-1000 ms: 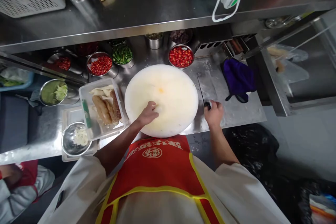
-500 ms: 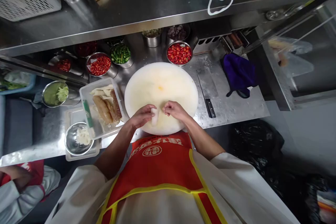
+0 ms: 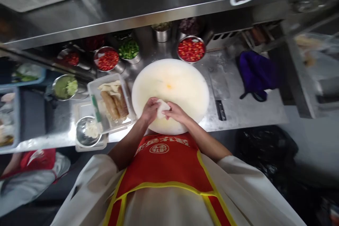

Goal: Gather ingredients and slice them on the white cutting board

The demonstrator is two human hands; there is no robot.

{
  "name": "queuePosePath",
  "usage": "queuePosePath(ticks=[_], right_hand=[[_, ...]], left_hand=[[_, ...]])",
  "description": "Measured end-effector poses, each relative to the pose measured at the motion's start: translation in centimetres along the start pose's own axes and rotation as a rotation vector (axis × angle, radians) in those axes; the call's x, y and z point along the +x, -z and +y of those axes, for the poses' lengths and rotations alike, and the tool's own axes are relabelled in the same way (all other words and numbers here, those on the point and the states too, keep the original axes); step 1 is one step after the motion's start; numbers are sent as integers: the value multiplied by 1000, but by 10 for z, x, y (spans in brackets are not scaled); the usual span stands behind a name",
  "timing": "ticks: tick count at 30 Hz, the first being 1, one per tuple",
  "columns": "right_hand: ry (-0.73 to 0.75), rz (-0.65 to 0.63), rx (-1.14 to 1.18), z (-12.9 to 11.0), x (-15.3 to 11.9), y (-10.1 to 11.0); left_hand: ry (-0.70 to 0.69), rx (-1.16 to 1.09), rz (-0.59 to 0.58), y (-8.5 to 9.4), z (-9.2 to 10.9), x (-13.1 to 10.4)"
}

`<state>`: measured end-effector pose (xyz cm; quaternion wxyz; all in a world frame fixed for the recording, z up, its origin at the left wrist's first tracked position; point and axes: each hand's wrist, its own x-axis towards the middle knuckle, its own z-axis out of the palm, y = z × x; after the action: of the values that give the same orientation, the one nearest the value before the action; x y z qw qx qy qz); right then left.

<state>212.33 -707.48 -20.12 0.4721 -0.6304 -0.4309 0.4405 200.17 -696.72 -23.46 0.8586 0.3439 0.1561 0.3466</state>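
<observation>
Over the near part of a round white cutting board (image 3: 171, 74), a pale white piece of food (image 3: 162, 107) is stretched between my two hands; its kind I cannot make out. My left hand (image 3: 151, 110) grips its left edge with closed fingers. On the other side, my right hand (image 3: 174, 111) pinches the lower right edge. To the right of the board lies a cleaver (image 3: 220, 93) with a black handle. A clear plastic tub (image 3: 128, 93) with brown and whitish food pieces stands left of the board. Beside it, a steel bowl (image 3: 81, 133) holds white pieces.
Behind the board stand metal containers of red chillies (image 3: 191, 49), chopped chillies (image 3: 107, 60) and green peppers (image 3: 129, 49). A steel shelf (image 3: 159, 16) overhangs them. A purple cloth (image 3: 255, 72) lies at the right. Another person's sleeve and red apron (image 3: 39, 159) show lower left.
My right hand has come to the white piece and now grips it too. The piece, narrow before, is spread wider. The whole view has shifted, with things appearing farther right.
</observation>
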Motion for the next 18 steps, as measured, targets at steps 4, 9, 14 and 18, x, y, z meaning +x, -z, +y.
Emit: queuePosePath(ticks=[4, 9, 14, 18], right_hand=[[-7, 71, 47, 4, -3, -7], [-55, 107, 66, 2, -2, -3], [-142, 16, -67, 1, -3, -2], [-189, 140, -153, 6, 8, -8]], left_hand=[[112, -12, -18, 1, -3, -5], [356, -102, -379, 21, 4, -18], [265, 68, -475, 41, 5, -25], [81, 563, -263, 47, 4, -18]])
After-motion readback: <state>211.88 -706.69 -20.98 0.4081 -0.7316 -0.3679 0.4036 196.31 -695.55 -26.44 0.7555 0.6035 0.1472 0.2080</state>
